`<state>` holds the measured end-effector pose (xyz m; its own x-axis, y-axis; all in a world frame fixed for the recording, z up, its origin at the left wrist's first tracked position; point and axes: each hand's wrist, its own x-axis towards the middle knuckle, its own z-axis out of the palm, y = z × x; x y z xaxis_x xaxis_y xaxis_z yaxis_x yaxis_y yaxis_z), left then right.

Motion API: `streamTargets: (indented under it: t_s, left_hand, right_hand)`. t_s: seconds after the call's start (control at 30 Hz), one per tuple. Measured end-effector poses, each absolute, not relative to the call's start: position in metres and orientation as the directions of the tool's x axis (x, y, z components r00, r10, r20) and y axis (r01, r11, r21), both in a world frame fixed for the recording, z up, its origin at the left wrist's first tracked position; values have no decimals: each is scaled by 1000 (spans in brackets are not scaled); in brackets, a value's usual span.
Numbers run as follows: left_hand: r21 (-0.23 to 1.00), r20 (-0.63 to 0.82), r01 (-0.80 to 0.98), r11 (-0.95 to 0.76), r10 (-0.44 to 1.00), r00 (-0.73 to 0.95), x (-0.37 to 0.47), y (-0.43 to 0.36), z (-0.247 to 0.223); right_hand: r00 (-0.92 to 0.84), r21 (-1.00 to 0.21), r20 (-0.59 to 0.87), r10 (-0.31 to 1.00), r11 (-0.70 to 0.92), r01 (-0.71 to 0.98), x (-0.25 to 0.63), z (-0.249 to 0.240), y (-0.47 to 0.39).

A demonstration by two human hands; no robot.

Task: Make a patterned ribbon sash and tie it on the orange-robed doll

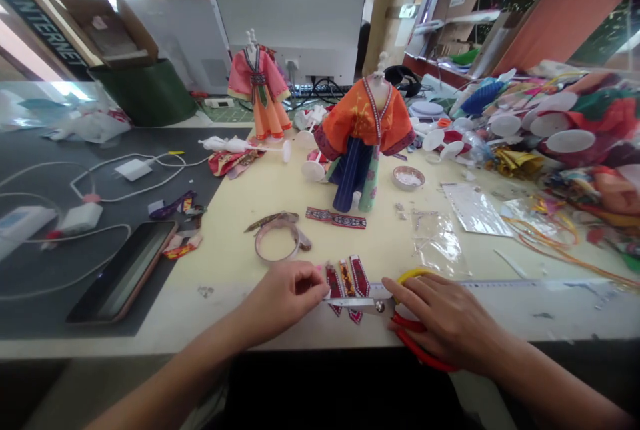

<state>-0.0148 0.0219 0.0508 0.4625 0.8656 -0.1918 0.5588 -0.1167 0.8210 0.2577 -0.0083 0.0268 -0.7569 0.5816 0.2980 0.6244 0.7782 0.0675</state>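
Observation:
My right hand (443, 313) is closed on scissors (425, 352) with red and yellow handles, their metal blades pointing left above the table edge. My left hand (295, 290) has thumb and fingers pinched together close to the blade tips; what it holds, if anything, is too small to make out. Between the hands lie short patterned ribbon pieces, a dark red one (359, 275), an orange one (346, 277) and another dark red one (333, 280), partly behind the blades. A clear ruler (480, 287) lies along the front of the table.
Behind the hands are a tape roll (277, 241), a patterned strip (336, 218) and a small bowl (409, 177). Two dressed doll forms stand farther back, one orange (364, 123), one pink (259, 93). A phone (123, 272) lies left; fabric and plastic stands (570, 123) pile up right.

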Motion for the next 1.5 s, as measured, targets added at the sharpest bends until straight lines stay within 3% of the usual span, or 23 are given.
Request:
streamTargets:
  t_s: [0.6, 0.9, 1.03, 1.2, 1.3, 1.5]
  left_hand:
    - [865, -228, 501, -41, 856, 464, -8, 21, 50]
    - [899, -160, 437, 26, 948, 274, -9, 25, 39]
    - [893, -204, 445, 69, 943, 263, -10, 27, 36]
    - [884, -207, 451, 120, 967, 150, -13, 28, 25]
    - [887, -207, 439, 140, 972, 108, -14, 28, 17]
    - [893, -183, 434, 121, 978, 105, -12, 27, 10]
  right_hand:
    - [-738, 33, 292, 608, 765, 644, 260, 24, -7]
    - [-693, -8, 217, 688, 711, 703, 275, 29, -18]
    - [-493, -44, 298, 817, 528, 848, 309, 28, -28]
    - [40, -194, 241, 970, 8, 981, 374, 25, -32]
    - [279, -101, 203, 939, -263, 959, 410, 23, -27]
    - [330, -33, 221, 918, -331, 943, 443, 23, -13]
